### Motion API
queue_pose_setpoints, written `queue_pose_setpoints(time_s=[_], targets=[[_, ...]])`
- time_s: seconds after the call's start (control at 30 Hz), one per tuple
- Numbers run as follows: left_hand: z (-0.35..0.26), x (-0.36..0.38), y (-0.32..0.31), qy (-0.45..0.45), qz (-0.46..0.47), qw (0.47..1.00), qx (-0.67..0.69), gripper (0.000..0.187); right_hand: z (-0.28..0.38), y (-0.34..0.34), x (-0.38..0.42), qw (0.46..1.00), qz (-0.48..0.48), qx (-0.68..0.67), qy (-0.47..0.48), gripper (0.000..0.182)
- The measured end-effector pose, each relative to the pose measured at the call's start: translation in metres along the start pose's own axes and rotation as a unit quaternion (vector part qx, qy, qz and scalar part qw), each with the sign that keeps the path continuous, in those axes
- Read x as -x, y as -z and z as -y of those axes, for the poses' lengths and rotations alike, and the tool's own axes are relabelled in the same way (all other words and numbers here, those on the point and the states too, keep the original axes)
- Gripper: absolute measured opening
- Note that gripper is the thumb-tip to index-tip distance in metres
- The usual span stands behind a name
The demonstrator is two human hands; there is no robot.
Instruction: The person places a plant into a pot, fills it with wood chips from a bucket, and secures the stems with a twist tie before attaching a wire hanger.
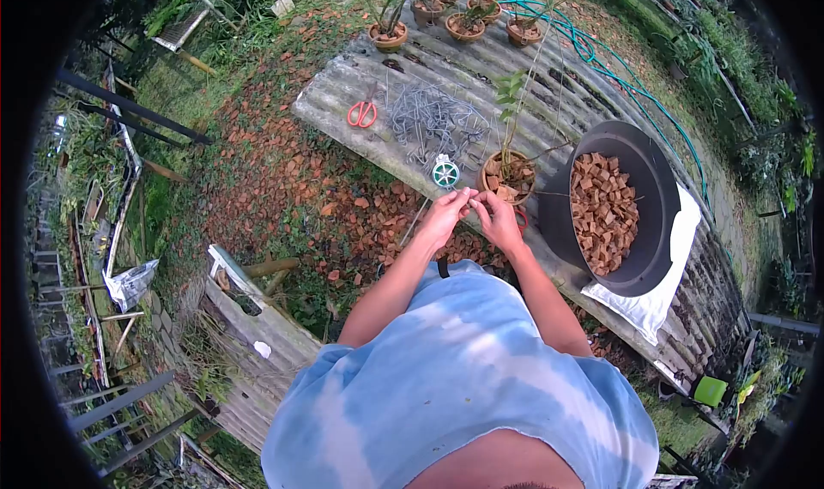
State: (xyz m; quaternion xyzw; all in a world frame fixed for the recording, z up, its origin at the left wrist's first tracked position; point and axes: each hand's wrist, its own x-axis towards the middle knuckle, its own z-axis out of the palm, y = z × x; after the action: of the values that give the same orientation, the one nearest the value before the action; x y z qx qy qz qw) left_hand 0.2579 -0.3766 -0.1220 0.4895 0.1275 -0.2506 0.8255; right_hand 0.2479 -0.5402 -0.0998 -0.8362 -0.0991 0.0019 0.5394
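My left hand (pixel 442 217) and my right hand (pixel 499 221) meet at the fingertips just in front of the table's edge. Both are closed in a pinch, and whatever lies between the fingers is too small to make out. Right beyond them is a round green-and-white spool (pixel 445 172), which looks like a twist-tie dispenser. A potted plant (pixel 512 178) with a tall leafy stem and brown chunks in its clay pot stands just past my right hand. Beside that hand a red handle (pixel 522 220) shows in part.
On the corrugated tabletop (pixel 343 86) lie red-handled scissors (pixel 362 114) and a heap of grey wire pieces (pixel 433 116). A large black tub (pixel 657 223) of brown chunks (pixel 603 214) rests on a white sack (pixel 639 309). Several clay pots (pixel 389 39) and a green hose (pixel 592 56) sit farther back.
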Motion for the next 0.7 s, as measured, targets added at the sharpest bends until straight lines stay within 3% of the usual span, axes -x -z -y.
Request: queue_pose_setpoints(time_s=[0.3, 0.4, 0.5, 0.63, 0.7], targets=[[-0.016, -0.011, 0.007, -0.006, 0.063, 0.996, -0.065, 0.032, -0.011, -0.004, -0.007, 0.996, 0.013, -0.023, -0.08, 0.022], [-0.025, -0.013, 0.002, 0.008, 0.058, 0.996, -0.064, 0.029, -0.011, 0.003, -0.002, 0.995, -0.025, -0.028, -0.094, 0.023], [-0.034, -0.021, 0.004, -0.01, 0.039, 0.998, -0.057, 0.026, -0.014, 0.016, 0.006, 0.987, 0.016, -0.035, -0.156, 0.02], [-0.039, -0.026, -0.008, -0.04, 0.056, 0.975, -0.21, 0.023, -0.025, 0.02, 0.02, 0.984, -0.012, -0.11, -0.137, 0.019], [-0.034, -0.032, -0.016, -0.082, 0.072, 0.951, -0.29, 0.024, -0.021, 0.029, 0.025, 0.967, -0.031, -0.175, -0.18, 0.02]])
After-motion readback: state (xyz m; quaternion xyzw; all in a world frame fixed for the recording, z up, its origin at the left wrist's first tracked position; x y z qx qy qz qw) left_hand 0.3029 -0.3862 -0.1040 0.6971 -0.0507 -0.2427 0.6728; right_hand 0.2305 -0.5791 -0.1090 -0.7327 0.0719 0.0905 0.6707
